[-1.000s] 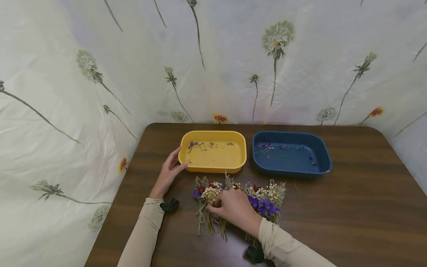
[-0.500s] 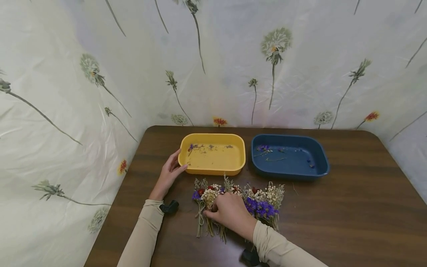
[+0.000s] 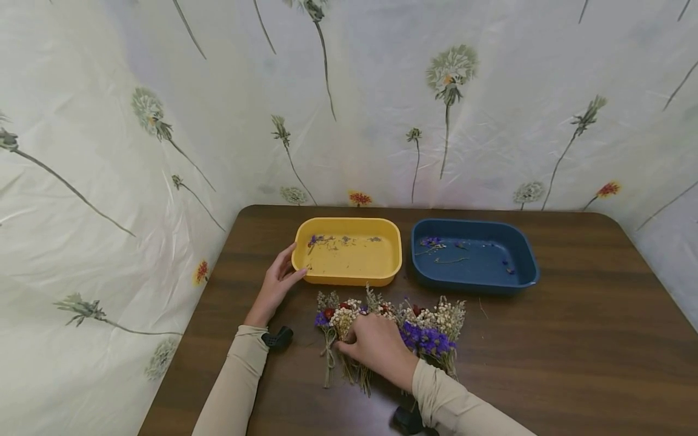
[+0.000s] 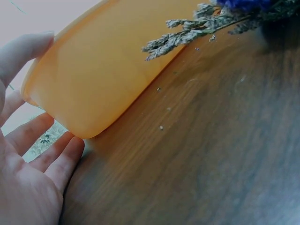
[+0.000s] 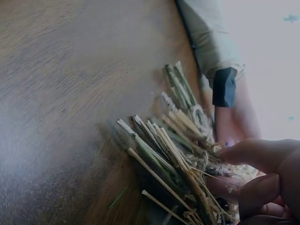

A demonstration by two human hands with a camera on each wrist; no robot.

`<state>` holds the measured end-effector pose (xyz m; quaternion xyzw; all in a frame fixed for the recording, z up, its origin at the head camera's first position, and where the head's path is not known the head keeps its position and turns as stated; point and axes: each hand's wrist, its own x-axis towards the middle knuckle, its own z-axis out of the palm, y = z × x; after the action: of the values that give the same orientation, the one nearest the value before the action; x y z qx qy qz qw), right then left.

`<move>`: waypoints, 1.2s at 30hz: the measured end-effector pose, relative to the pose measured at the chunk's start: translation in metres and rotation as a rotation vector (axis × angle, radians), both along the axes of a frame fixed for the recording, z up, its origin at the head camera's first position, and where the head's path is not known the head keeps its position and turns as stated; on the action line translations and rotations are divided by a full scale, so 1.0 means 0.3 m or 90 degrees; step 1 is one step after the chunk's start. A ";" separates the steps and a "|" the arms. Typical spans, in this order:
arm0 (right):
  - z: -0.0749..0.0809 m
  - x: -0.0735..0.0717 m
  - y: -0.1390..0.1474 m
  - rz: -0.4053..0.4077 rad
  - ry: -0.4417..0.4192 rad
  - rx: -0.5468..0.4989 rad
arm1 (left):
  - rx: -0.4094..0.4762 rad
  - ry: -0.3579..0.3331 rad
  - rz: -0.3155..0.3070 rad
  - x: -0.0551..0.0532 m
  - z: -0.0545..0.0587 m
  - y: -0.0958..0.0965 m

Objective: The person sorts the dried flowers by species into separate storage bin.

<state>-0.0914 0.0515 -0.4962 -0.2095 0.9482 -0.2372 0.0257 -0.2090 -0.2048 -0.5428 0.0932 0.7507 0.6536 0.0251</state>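
Note:
A yellow tray (image 3: 351,281) stands at the back of the table, with bits of dried flowers in it. At its left end my left hand (image 3: 272,286) holds the corner, thumb at the rim and the other fingers spread along the outer wall. Several small dried-flower bouquets lie in a row in front of the trays. My right hand (image 3: 378,346) reaches over the row, its curled fingers and thumb (image 5: 255,152) pinching a dried-flower bouquet (image 5: 173,176) whose cut stems show in the right wrist view. The leftmost bouquet (image 3: 329,339), tied with twine, lies beside the thumb.
A blue tray (image 3: 474,286) with a few purple petals and stems stands right of the yellow one. Purple and cream flowers (image 3: 428,338) lie right of my right hand. Crumbs dot the wooden table (image 3: 589,315). A flower-patterned sheet (image 3: 382,91) hangs behind.
My right hand has shifted slightly left over the bouquets and stays low there. The stem ends of the left bouquets have swung a little right. The left hand keeps its place on the tray.

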 end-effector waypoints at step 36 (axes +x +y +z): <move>0.059 -0.029 0.084 -0.001 -0.232 -0.289 | 0.008 -0.009 -0.005 -0.001 0.004 0.000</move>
<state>-0.1001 0.0768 -0.4786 -0.1628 0.8510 -0.4768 0.1479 -0.2092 -0.2048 -0.5417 0.0915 0.7458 0.6590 0.0327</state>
